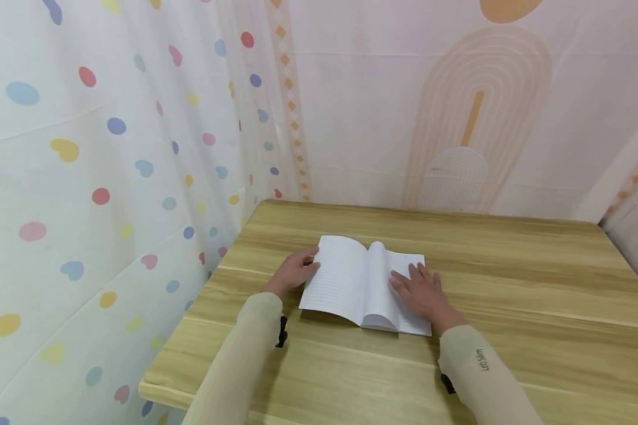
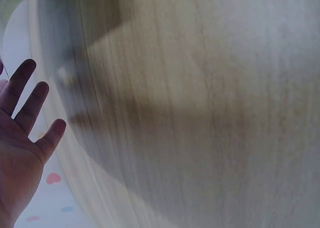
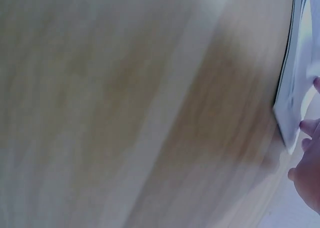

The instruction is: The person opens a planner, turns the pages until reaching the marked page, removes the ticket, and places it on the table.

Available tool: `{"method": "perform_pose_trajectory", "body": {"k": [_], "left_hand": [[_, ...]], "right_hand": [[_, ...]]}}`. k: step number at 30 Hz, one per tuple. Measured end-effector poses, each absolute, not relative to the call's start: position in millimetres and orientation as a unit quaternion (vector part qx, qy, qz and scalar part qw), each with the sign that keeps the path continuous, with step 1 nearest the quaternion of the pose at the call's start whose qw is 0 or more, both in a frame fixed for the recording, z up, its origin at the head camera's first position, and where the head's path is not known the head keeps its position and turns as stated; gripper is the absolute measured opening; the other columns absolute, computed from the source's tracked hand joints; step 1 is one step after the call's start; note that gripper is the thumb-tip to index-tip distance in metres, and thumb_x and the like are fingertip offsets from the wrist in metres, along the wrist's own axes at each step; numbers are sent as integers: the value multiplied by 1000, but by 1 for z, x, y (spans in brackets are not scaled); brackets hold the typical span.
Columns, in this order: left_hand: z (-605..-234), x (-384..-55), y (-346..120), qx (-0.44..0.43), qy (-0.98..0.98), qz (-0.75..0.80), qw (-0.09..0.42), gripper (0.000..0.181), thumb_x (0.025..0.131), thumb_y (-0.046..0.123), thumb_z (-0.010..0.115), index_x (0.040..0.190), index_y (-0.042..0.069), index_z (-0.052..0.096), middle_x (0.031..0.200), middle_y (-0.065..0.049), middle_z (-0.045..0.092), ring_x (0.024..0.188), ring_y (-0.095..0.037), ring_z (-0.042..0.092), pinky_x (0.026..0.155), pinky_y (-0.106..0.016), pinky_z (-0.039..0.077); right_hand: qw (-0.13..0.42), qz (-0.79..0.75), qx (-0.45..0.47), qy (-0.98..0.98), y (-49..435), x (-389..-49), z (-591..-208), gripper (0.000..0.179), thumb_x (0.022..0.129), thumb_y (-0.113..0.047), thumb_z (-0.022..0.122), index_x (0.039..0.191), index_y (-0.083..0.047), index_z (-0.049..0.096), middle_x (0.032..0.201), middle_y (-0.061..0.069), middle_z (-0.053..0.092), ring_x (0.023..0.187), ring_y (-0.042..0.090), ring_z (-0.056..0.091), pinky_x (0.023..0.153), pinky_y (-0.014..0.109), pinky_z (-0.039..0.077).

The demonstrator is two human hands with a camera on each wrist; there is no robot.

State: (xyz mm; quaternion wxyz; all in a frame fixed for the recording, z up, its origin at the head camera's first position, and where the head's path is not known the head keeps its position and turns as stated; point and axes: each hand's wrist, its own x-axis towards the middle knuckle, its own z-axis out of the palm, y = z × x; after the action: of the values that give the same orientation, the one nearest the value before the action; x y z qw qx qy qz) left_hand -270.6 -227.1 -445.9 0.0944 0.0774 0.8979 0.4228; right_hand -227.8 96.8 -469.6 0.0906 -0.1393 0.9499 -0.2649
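Note:
An open notebook with white lined pages lies on the wooden table. Its left half slants up from the tabletop, and a page bows upward in a curl beside the spine. At the left edge, my left hand pinches the notebook between thumb and index finger. The other fingers of the left hand spread out straight in the left wrist view. My right hand rests on the right-hand page with fingers extended. In the right wrist view, the notebook's corner shows beside the right hand.
The wooden table extends to the right of the notebook. A dotted curtain hangs along the left side, and a patterned curtain hangs behind the back edge.

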Motion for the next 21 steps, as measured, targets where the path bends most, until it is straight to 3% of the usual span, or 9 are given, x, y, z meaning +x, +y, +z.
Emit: {"method": "perform_pose_trajectory", "body": {"k": [9, 21], "left_hand": [[-446, -270, -226, 70, 898, 424, 93, 53, 103, 19, 55, 153, 9, 39, 153, -11, 42, 137, -32, 43, 111, -48, 36], [-450, -274, -227, 72, 898, 424, 94, 53, 103, 19, 55, 153, 9, 40, 154, -11, 41, 137, -31, 42, 111, -47, 35]], "right_hand": [[76, -282, -149, 945, 87, -227, -471, 63, 108, -49, 20, 152, -9, 41, 157, 23, 28, 148, 45, 11, 113, 66, -2], [69, -359, -150, 919, 74, -230, -466, 64, 108, -47, 12, 156, -9, 31, 157, 13, 34, 148, 39, 15, 115, 62, -3]]}}
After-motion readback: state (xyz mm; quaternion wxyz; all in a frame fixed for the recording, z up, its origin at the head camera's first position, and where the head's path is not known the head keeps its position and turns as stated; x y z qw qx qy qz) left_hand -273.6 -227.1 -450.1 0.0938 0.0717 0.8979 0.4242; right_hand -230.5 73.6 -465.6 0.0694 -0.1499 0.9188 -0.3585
